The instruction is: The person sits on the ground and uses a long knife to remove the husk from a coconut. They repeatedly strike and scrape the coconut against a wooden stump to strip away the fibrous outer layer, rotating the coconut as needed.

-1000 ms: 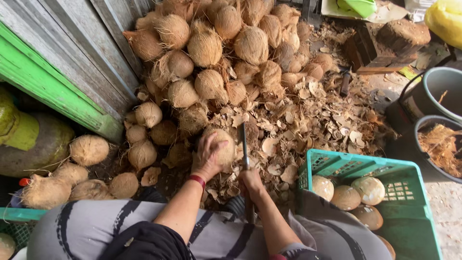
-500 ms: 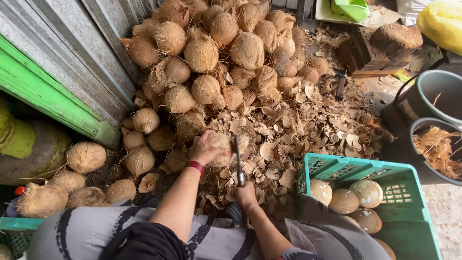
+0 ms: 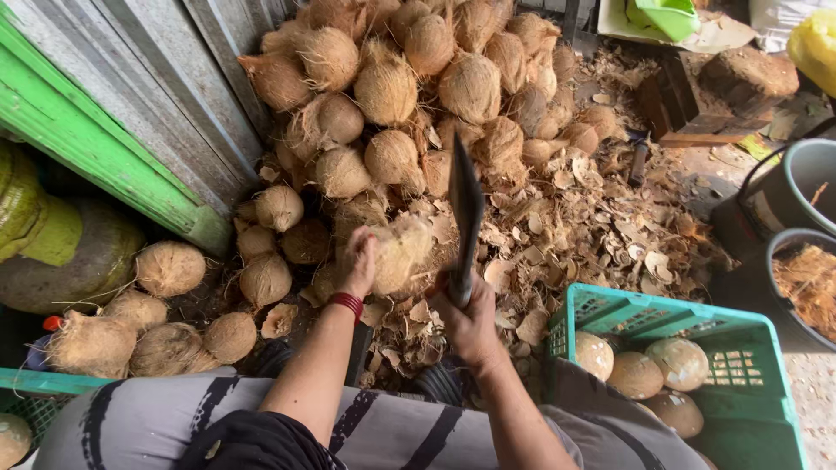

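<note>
My left hand grips a pale, partly husked coconut held up in front of me. My right hand is closed on the handle of a dark cleaver, whose blade points up and away just right of the coconut. A red band sits on my left wrist. Below the hands lie husk chips spread over the ground.
A heap of fibrous brown coconuts rises against a corrugated metal wall. More coconuts lie at left. A green plastic crate with peeled coconuts stands at right, dark buckets beyond it, wooden blocks farther back.
My right hand has raised the cleaver from low beside the coconut to an upright blade. My left hand lifted and turned the coconut slightly.
</note>
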A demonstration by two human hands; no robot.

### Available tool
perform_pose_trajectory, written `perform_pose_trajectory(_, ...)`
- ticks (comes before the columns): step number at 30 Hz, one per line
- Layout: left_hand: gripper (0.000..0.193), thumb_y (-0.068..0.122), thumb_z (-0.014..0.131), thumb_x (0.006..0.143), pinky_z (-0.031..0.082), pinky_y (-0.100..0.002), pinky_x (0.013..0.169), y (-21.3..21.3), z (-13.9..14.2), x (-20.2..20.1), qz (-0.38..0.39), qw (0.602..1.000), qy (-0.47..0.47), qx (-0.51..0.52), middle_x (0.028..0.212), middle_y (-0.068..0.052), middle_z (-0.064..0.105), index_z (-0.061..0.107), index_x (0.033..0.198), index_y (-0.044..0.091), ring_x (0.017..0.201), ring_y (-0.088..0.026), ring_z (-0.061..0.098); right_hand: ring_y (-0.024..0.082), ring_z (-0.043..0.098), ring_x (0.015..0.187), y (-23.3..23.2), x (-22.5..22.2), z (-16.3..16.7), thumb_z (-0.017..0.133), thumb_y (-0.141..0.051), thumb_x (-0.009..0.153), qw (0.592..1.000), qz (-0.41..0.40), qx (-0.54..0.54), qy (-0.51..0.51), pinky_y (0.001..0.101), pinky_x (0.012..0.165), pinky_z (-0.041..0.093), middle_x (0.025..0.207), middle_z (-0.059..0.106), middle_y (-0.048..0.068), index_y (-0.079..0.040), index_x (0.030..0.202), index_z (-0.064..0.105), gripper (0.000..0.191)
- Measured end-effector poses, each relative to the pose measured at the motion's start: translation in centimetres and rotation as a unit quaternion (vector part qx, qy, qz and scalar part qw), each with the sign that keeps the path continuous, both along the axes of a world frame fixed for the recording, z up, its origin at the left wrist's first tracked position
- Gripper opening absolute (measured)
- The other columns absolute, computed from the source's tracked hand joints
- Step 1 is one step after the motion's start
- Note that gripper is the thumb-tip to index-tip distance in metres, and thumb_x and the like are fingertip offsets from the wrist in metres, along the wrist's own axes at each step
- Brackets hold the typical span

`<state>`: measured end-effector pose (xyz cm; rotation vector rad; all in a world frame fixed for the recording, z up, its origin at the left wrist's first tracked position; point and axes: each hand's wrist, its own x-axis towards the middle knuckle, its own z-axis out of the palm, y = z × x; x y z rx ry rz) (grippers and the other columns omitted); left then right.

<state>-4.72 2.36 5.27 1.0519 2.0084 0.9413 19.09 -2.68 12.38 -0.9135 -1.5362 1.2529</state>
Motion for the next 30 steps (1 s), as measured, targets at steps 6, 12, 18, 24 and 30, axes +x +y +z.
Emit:
perform_pose_trajectory(6, 0.067, 0.072, 0.044, 0.088, 0.059, -0.041, 0.057, -0.1, 0.4, 3.0, -0.059, 0.994, 0.095, -0.012, 0.122, -0.019, 0.051, 0.050, 0.141, 0.032, 0.087, -0.027, 0.061, 0.013, 0.051, 0.054, -0.4, -1.9, -8.4, 0.054, 0.002, 0.089, 0.901, -0.016, -0.361, -0.242, 0.0307, 0.044, 0.043, 0.071, 0.056, 0.003, -0.009, 0.091, 0.056, 0.012)
perform_pose_trajectory(12, 0.065, 0.074, 0.041, 0.088, 0.048, -0.036, 0.039, 1.6, 0.8, 3.3, -0.016, 0.996, 0.068, -0.061, 0.123, -0.013, 0.049, 0.046, 0.137, 0.033, 0.072, -0.028, 0.065, 0.015, 0.049, 0.051, -0.1, -0.6, -4.8, 0.069, -0.004, 0.084, 0.933, -0.012, -0.330, -0.145, 0.0312, 0.043, 0.044, 0.066, 0.053, 0.004, -0.007, 0.083, 0.052, 0.017)
perform_pose_trajectory(18, 0.066, 0.075, 0.045, 0.089, 0.051, -0.039, 0.048, 2.4, 0.0, 2.1, 0.019, 0.999, -0.004, -0.044, 0.121, -0.015, 0.055, 0.047, 0.135, 0.028, 0.087, -0.031, 0.066, 0.012, 0.044, 0.048, -0.5, -0.7, -5.3, 0.065, 0.003, 0.079, 0.970, -0.020, -0.218, -0.109, 0.0280, 0.042, 0.042, 0.064, 0.051, 0.005, -0.009, 0.081, 0.046, 0.023)
perform_pose_trajectory(24, 0.072, 0.069, 0.055, 0.083, 0.064, -0.049, 0.070, 1.8, -0.1, 2.9, 0.031, 0.999, -0.036, -0.019, 0.135, -0.015, 0.050, 0.045, 0.137, 0.023, 0.111, -0.034, 0.064, 0.014, 0.047, 0.040, -1.5, -0.7, -8.0, 0.061, 0.003, 0.080, 0.895, 0.000, -0.434, -0.100, 0.0304, 0.036, 0.042, 0.061, 0.054, 0.006, -0.007, 0.081, 0.053, 0.013)
perform_pose_trajectory(30, 0.105, 0.038, 0.097, 0.060, 0.038, -0.059, 0.110, 0.4, 0.8, 2.4, -0.159, 0.976, 0.135, 0.055, 0.148, -0.014, 0.030, 0.038, 0.147, 0.032, 0.137, -0.038, 0.035, 0.008, 0.048, 0.048, -1.1, 0.1, -1.4, 0.067, 0.000, 0.081, 0.948, 0.008, -0.294, -0.122, 0.0258, 0.043, 0.043, 0.063, 0.051, -0.001, -0.012, 0.079, 0.052, 0.019)
